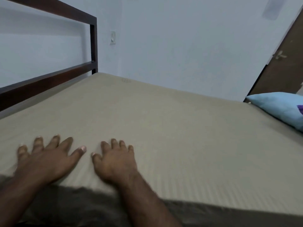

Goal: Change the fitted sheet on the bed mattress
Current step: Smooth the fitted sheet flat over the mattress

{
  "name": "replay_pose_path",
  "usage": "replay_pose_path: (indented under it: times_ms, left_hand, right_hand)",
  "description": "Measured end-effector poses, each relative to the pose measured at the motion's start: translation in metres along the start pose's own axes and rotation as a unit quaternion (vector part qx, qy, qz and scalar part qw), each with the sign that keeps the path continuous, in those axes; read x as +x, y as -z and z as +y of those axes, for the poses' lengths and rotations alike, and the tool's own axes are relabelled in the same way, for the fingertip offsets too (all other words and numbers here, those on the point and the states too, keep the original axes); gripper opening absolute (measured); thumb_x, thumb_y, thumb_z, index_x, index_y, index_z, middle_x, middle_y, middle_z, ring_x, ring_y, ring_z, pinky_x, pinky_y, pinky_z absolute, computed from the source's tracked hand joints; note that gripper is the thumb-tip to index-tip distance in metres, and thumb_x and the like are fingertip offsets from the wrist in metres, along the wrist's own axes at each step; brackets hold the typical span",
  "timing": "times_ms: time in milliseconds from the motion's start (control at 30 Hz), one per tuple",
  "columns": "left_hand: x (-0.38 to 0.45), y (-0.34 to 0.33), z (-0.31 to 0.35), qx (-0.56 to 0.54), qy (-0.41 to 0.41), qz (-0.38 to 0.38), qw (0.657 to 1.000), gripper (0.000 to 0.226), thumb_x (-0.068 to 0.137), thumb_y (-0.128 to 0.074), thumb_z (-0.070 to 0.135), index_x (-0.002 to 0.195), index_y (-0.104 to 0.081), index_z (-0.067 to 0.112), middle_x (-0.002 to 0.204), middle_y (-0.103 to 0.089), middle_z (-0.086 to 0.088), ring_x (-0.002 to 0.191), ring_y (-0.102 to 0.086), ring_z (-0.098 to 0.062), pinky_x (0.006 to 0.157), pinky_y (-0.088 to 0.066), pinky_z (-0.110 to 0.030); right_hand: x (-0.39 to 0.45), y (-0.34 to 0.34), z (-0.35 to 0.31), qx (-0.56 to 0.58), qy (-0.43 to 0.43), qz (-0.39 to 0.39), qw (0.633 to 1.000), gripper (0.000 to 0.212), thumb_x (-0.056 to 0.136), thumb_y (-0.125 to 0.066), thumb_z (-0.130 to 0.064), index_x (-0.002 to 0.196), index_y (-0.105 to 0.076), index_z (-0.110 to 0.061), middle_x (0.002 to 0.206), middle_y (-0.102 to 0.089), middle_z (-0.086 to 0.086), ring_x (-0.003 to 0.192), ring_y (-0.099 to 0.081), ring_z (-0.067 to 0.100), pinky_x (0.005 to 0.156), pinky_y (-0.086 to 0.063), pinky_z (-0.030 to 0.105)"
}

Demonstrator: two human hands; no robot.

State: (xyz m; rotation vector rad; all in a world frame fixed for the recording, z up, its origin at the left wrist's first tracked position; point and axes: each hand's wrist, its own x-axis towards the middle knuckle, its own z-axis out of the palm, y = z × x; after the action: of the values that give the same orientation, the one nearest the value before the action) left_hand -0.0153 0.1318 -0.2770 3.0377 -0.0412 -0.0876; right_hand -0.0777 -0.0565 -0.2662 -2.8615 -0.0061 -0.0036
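Both hands lie flat, fingers spread, side by side on a beige finely ribbed fitted sheet [164,122] near the mattress's near edge: the left hand [47,159] towards the left corner, the right hand [114,161] just beside it. A dark brown wooden headboard frame [49,77] runs along the left edge. A light blue pillow [278,107] lies at the far right edge.

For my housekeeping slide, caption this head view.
Both hands, left hand and right hand, press flat on the beige fitted sheet beside a blue pillow.
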Motion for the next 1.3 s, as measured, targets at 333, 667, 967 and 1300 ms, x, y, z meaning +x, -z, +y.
replay_pose_path:
  times_ms: [333, 667, 967, 1300]
  left_hand:
    - [0.049, 0.029, -0.037, 0.047, 0.088, -0.013, 0.995, 0.093, 0.073, -0.007, 0.096, 0.155, -0.003, 0.051, 0.168, 0.002, 0.010, 0.154, 0.002, -0.034, 0.116, -0.002, -0.067]
    - [0.112, 0.034, -0.077, 0.041, 0.140, -0.007, 0.989, 0.098, 0.073, -0.006, 0.096, 0.156, 0.000, 0.044, 0.169, 0.001, 0.004, 0.150, -0.017, -0.039, 0.112, -0.022, -0.067]
    - [0.117, 0.032, -0.074, 0.011, 0.173, -0.014, 0.985, 0.094, 0.080, -0.009, 0.092, 0.157, 0.003, 0.040, 0.168, -0.006, -0.001, 0.145, -0.027, -0.041, 0.109, -0.029, -0.064]
    - [0.116, 0.040, -0.070, -0.035, 0.180, -0.047, 0.982, 0.086, 0.086, -0.024, 0.084, 0.157, 0.002, 0.043, 0.167, -0.011, -0.002, 0.139, -0.036, -0.040, 0.103, -0.036, -0.060]
  right_hand:
    - [0.047, 0.006, 0.003, -0.028, 0.137, -0.126, 0.982, 0.076, 0.092, -0.015, -0.077, 0.158, -0.003, -0.040, 0.168, 0.002, -0.008, 0.155, 0.002, 0.021, 0.120, 0.003, 0.059]
    - [0.170, -0.003, 0.045, -0.057, 0.026, -0.071, 0.996, 0.091, 0.087, -0.008, -0.083, 0.160, -0.007, -0.028, 0.168, 0.002, -0.002, 0.155, 0.003, 0.022, 0.121, 0.001, 0.058]
    - [0.181, -0.006, 0.027, -0.036, 0.214, -0.108, 0.970, 0.086, 0.087, -0.013, -0.085, 0.159, -0.004, -0.038, 0.168, 0.002, -0.010, 0.155, 0.006, 0.015, 0.122, 0.004, 0.054]
    - [0.244, 0.000, -0.017, -0.035, 0.201, -0.105, 0.973, 0.076, 0.097, -0.023, -0.066, 0.158, -0.024, -0.020, 0.166, -0.017, 0.008, 0.153, -0.013, 0.031, 0.118, -0.014, 0.065]
